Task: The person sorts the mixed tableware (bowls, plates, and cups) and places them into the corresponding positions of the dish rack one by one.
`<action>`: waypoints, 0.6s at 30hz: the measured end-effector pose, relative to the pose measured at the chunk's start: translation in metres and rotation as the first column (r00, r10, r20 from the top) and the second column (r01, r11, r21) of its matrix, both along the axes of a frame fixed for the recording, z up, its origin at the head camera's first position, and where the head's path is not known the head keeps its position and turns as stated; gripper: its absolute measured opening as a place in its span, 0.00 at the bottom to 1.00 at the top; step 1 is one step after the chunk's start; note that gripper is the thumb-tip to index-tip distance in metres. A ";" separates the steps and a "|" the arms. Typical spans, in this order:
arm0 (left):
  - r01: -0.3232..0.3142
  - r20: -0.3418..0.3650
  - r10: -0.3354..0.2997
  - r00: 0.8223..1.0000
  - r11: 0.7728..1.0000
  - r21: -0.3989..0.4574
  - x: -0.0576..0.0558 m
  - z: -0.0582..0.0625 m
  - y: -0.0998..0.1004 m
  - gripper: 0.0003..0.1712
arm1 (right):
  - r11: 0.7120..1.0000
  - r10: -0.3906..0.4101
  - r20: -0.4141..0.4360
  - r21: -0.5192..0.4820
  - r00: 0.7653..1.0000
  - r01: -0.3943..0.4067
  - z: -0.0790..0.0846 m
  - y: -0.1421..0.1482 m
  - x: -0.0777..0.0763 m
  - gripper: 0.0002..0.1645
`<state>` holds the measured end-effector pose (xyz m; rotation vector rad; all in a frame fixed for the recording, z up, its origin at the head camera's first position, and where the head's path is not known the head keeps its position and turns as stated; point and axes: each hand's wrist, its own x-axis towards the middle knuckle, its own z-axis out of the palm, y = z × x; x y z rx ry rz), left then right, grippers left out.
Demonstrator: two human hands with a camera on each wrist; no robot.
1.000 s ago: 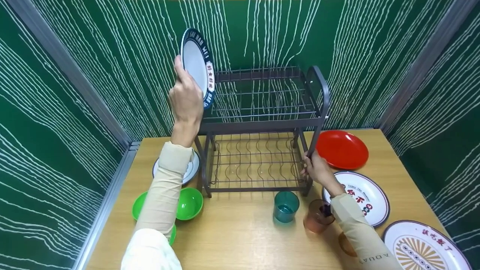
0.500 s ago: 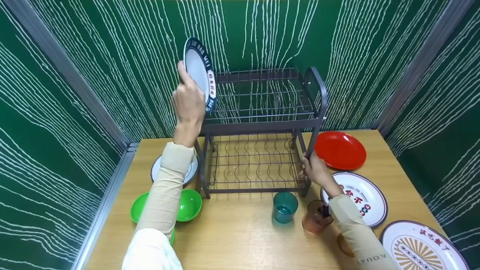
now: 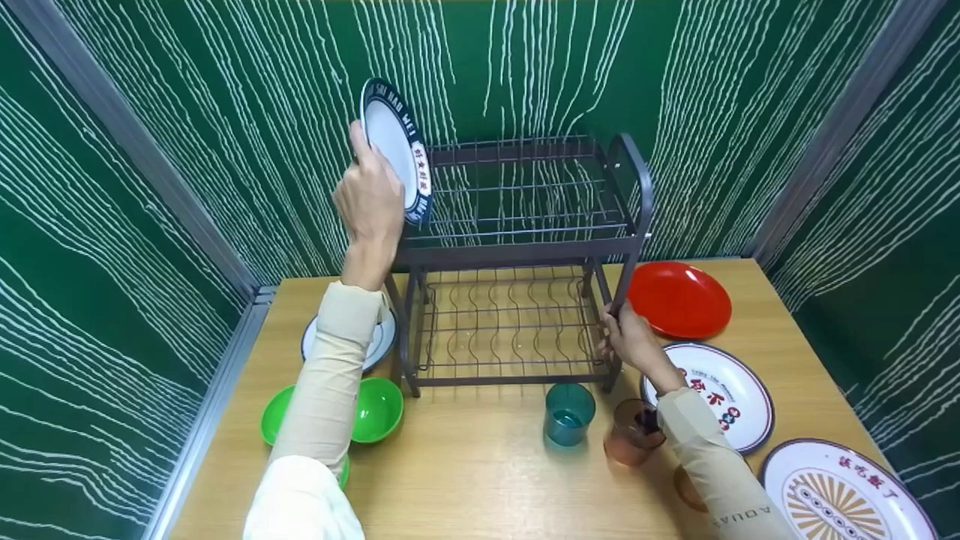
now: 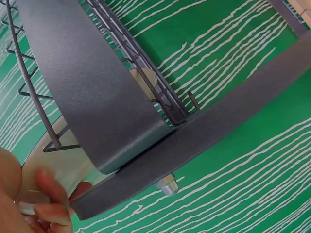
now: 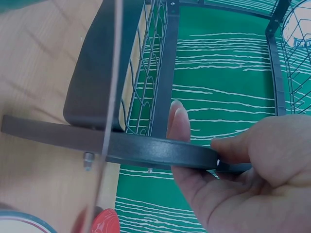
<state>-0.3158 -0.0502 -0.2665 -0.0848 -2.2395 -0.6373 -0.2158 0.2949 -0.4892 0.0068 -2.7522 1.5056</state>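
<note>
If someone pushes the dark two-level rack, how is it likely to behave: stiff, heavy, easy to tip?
The rack looks stiff: thick bars, with a bolt showing. It is probably light for its size, since its lower shelf is mostly open wire. It might slide or tip, standing tall on slim feet, though the right hand gripping it may help steady it.

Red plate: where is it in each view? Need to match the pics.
Head: right of centre, on the table just right of the rack; red plate.
Left wrist: not in it.
Right wrist: bottom edge, left of centre, cut off by the frame; red plate.
Shared landmark: the dark rack, large in both wrist views.
</note>
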 end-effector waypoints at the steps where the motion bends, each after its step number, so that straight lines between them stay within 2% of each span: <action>1: -0.006 -0.004 0.006 1.000 1.000 0.002 0.000 0.000 0.000 0.27 | 1.000 -0.002 0.002 -0.001 1.000 0.002 0.000 0.000 0.000 0.13; 8: -0.049 -0.018 0.049 0.999 0.999 -0.002 0.002 0.002 -0.002 0.27 | 1.000 0.014 0.008 -0.006 1.000 -0.014 0.000 0.001 0.001 0.15; 18: -0.033 -0.025 0.033 0.999 0.999 -0.003 0.011 0.000 -0.005 0.27 | 1.000 0.018 -0.005 -0.018 1.000 -0.018 0.002 0.002 0.002 0.14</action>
